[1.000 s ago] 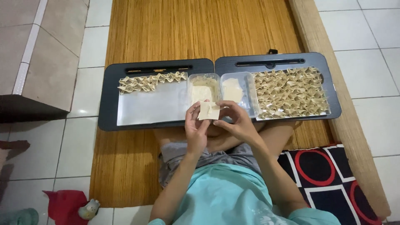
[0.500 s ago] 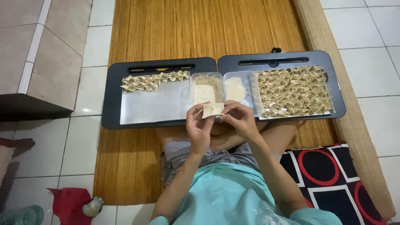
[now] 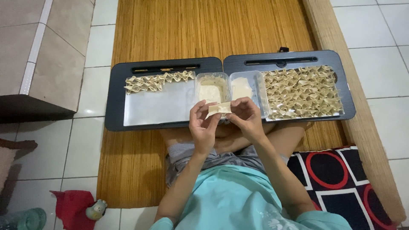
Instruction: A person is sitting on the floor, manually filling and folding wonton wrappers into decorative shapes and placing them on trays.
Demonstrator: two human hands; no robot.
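Pinching a pale dough wrapper (image 3: 219,109) between them, the left hand (image 3: 203,127) and right hand (image 3: 246,118) hover before two clear tubs (image 3: 232,90), folded pieces (image 3: 301,91) at two o'clock, fewer (image 3: 158,81) at ten.

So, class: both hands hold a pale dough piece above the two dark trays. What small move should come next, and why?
Probably pinch the pale folded dough sheet at its middle. The left hand and right hand grip its ends, it looks flatter than the bow-shaped pieces on the left dark tray.
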